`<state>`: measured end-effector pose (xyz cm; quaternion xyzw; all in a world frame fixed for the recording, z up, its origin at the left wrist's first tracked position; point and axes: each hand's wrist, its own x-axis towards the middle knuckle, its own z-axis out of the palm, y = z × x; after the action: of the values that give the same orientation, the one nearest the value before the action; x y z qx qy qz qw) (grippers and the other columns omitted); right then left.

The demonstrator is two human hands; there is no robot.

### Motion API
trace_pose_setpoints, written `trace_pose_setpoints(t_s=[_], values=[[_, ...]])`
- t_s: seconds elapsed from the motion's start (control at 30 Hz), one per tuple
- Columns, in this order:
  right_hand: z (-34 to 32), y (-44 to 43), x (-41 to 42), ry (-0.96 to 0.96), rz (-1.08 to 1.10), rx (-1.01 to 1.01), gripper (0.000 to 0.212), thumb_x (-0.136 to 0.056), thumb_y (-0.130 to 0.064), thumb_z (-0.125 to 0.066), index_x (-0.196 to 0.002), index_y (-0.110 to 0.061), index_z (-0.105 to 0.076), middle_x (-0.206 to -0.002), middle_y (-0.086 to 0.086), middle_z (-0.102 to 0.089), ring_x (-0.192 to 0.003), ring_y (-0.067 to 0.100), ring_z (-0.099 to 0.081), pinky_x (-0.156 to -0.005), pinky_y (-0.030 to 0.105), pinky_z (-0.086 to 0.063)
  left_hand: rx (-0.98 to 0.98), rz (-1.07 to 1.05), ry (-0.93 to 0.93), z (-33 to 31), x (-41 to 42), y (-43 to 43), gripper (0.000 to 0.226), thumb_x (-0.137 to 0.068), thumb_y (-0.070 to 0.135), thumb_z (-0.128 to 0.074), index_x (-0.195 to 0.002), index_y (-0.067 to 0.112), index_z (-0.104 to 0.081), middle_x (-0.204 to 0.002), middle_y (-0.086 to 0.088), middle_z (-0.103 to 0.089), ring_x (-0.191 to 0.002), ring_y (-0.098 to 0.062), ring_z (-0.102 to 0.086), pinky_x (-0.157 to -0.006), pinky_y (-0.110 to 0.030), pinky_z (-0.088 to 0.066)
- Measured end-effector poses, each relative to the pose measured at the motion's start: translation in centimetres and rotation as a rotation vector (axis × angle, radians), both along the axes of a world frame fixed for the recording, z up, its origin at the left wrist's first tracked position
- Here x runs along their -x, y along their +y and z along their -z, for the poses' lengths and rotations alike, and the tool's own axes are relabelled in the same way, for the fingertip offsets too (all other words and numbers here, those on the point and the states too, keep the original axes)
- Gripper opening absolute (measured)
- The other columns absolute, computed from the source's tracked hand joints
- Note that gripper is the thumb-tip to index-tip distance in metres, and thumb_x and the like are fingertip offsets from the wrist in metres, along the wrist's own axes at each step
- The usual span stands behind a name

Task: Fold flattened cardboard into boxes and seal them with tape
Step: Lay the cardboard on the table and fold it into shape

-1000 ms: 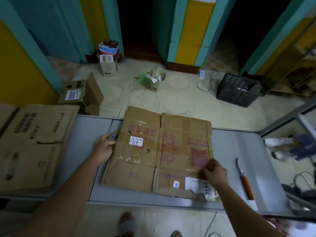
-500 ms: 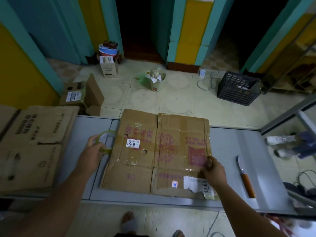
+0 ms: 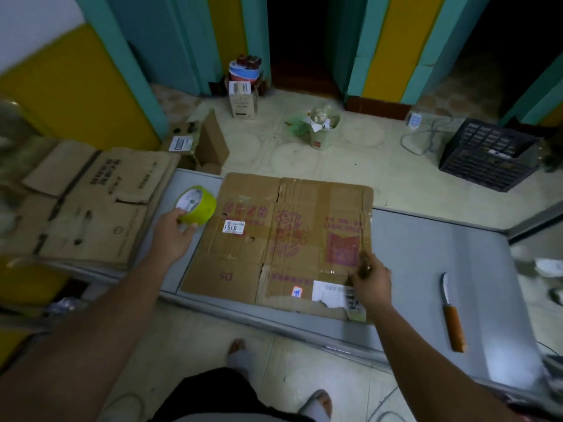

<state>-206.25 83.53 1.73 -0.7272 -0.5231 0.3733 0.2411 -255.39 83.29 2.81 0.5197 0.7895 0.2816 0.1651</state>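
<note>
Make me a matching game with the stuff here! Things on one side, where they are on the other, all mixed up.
Things:
1. tape roll
2. knife
3. crate
4. flattened cardboard

Places:
A. on the floor
B. in the left hand
C. under the right hand
D. lying by itself on the table

Pairs: 1-B, 2-D, 3-A, 4-C
</note>
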Motion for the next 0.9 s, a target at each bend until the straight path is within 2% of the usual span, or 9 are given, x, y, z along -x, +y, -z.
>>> trace_pose_setpoints(t_s=[0.07,0.13,0.2,0.27,0.4,0.5,0.57,0.7,0.9], values=[[0.3,0.2,0.0,-0.029,-0.035,0.012,0.056,-0.092,-0.001,-0.062,-0.141,-0.026,-0.055,-0.094,-0.016,-0.048,-0.132,0.033,-0.041,-0.11,0.047,-0.041,0.001,0.004,-0.015,-0.9,-1.0,-0.3,0.014,-0.093,0.014,-0.076,-0.099,0.008,-0.065,-0.095,-0.015,-0.068,-0.09,-0.034,-0.067,-0.077,-0.048,-0.055],[0.7,0.2,-0.1,-0.122,-0.067,0.037,0.049,-0.091,-0.016,-0.067,-0.136,-0.028,-0.052,-0.114,-0.001,-0.059,-0.141,0.035,-0.035,-0.112,0.054,-0.039,-0.016,-0.008,0.003,-1.9,-2.2,-0.2,0.015,-0.091,0.011,-0.077,-0.1,0.006,-0.066,-0.098,-0.016,-0.069,-0.09,-0.032,-0.066,-0.074,-0.04,-0.052],[0.9,0.4,0.1,-0.287,-0.102,0.071,0.059,-0.091,-0.028,-0.068,-0.145,-0.026,-0.044,-0.155,0.008,-0.043,-0.15,0.037,-0.025,-0.117,0.061,-0.031,-0.035,-0.008,0.024,-2.4,-3.3,0.3,0.019,-0.089,0.011,-0.078,-0.103,0.004,-0.067,-0.101,-0.014,-0.066,-0.092,-0.029,-0.064,-0.075,-0.035,-0.047],[0.5,1.0,1.1,-0.363,-0.141,0.043,0.069,-0.092,-0.03,-0.066,-0.154,-0.023,-0.035,-0.169,0.008,-0.024,-0.154,0.038,-0.02,-0.119,0.062,-0.026,-0.04,0.025,0.023,-2.4,-3.9,1.3,0.024,-0.089,0.011,-0.078,-0.109,0.003,-0.067,-0.106,-0.014,-0.059,-0.096,-0.026,-0.059,-0.079,-0.034,-0.045],[-0.2,1.7,3.7,-0.415,-0.177,0.005,0.066,-0.09,-0.034,-0.068,-0.149,-0.028,-0.039,-0.165,0.005,-0.031,-0.154,0.036,-0.022,-0.121,0.06,-0.025,-0.023,0.117,-0.053,-1.1,-4.0,4.3,0.035,-0.088,0.014,-0.08,-0.118,0.006,-0.064,-0.12,-0.019,-0.054,-0.108,-0.029,-0.058,-0.09,-0.038,-0.053],[0.1,1.4,5.5,-0.465,-0.182,0.007,0.068,-0.091,-0.045,-0.067,-0.152,-0.031,-0.039,-0.167,-0.002,-0.029,-0.156,0.031,-0.02,-0.123,0.058,-0.022,-0.01,0.237,-0.133,0.0,-4.0,6.7,0.038,-0.09,0.017,-0.079,-0.123,0.014,-0.06,-0.131,-0.014,-0.045,-0.11,-0.024,-0.06,-0.097,-0.031,-0.052],[0.2,1.7,6.9,-0.481,-0.193,-0.022,0.071,-0.093,-0.053,-0.064,-0.155,-0.03,-0.037,-0.167,-0.002,-0.03,-0.156,0.029,-0.019,-0.123,0.056,-0.019,-0.024,0.328,-0.15,1.1,-4.0,8.6,0.038,-0.089,0.024,-0.079,-0.121,0.021,-0.059,-0.134,-0.011,-0.043,-0.113,-0.026,-0.062,-0.103,-0.038,-0.054],[0.4,4.2,10.0,-0.523,-0.275,-0.069,0.075,-0.096,-0.063,-0.056,-0.157,-0.028,-0.033,-0.167,-0.003,-0.03,-0.155,0.028,-0.021,-0.123,0.058,-0.021,0.005,0.489,-0.089,3.0,-4.8,11.6,0.036,-0.09,0.026,-0.079,-0.12,0.02,-0.061,-0.15,-0.011,-0.039,-0.136,-0.029,-0.049,-0.114,-0.039,-0.044],[1.7,8.7,13.5,-0.543,-0.4,-0.207,0.072,-0.096,-0.061,-0.057,-0.156,-0.027,-0.037,-0.165,0.002,-0.033,-0.151,0.031,-0.026,-0.119,0.057,-0.027,-0.001,0.588,0.019,5.2,-5.1,12.7,0.038,-0.09,0.028,-0.079,-0.123,0.026,-0.06,-0.162,-0.005,-0.033,-0.134,-0.029,-0.052,-0.107,-0.044,-0.048]])
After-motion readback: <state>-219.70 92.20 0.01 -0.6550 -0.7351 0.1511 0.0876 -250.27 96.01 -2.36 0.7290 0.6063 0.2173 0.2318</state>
